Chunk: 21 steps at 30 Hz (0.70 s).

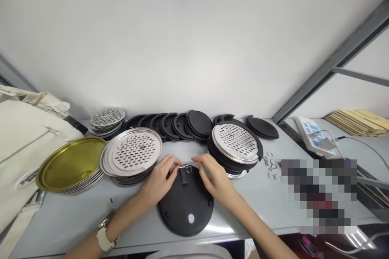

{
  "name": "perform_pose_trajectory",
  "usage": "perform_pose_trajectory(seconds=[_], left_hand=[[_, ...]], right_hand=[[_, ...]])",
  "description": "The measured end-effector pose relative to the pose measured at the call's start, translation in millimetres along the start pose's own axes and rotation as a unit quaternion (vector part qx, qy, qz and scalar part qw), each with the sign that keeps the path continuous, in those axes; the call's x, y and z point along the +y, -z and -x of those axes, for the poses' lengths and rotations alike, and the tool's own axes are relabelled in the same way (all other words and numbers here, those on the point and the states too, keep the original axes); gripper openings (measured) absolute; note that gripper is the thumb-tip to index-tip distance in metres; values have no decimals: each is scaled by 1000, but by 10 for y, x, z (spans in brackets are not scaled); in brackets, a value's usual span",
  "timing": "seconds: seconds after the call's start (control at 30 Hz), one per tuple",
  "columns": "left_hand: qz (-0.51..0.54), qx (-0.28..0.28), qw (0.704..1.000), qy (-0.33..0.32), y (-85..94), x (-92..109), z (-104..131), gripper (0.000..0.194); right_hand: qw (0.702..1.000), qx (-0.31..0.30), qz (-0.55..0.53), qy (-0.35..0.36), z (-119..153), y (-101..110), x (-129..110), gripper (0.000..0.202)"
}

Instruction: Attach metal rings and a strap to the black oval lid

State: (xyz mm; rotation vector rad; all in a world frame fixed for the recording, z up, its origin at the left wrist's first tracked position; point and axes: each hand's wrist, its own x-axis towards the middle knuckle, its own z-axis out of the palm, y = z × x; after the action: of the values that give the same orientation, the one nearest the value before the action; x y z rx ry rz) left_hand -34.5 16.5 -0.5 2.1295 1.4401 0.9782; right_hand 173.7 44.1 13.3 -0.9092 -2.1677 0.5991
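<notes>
Head view: your small silver metal ring (189, 168) sits between your hands, just right of the left fingertips and left of the right ones.
Nearer hand: the left (160, 179), its thumb and forefinger pinching a thin silver metal clasp (182, 166) that reaches toward the ring.
Right hand (213, 175): fingers extended, thumb and forefinger parted, grasping nothing you can see; whether it touches the black disc's edge, you cannot tell.
Short black flat strap (184, 178): just below the clasp, long axis running roughly toward you.
Round black disc (186, 206): flat on the grey bench (240, 200), under and between your hands.
</notes>
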Motion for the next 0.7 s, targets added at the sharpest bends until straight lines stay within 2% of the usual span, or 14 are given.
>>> perform_pose_trajectory(seconds=[0.17, 0.3, 0.5, 0.7], left_hand=[[-3, -3, 1000, -6, -17, -17, 9, 13], [-18, -6, 1000, -4, -39, -21, 30, 12], [-40, 2, 999, -13, -31, -4, 53, 18], [-39, -19, 999, -5, -30, -21, 64, 18]], right_hand=[[999, 9, -20, -43, -346, -296, -23, 23], [997, -5, -21, -81, -460, -484, 20, 24], [994, 1, -27, -102, -446, -502, 100, 23], [988, -32, -34, -145, -445, -484, 112, 23]])
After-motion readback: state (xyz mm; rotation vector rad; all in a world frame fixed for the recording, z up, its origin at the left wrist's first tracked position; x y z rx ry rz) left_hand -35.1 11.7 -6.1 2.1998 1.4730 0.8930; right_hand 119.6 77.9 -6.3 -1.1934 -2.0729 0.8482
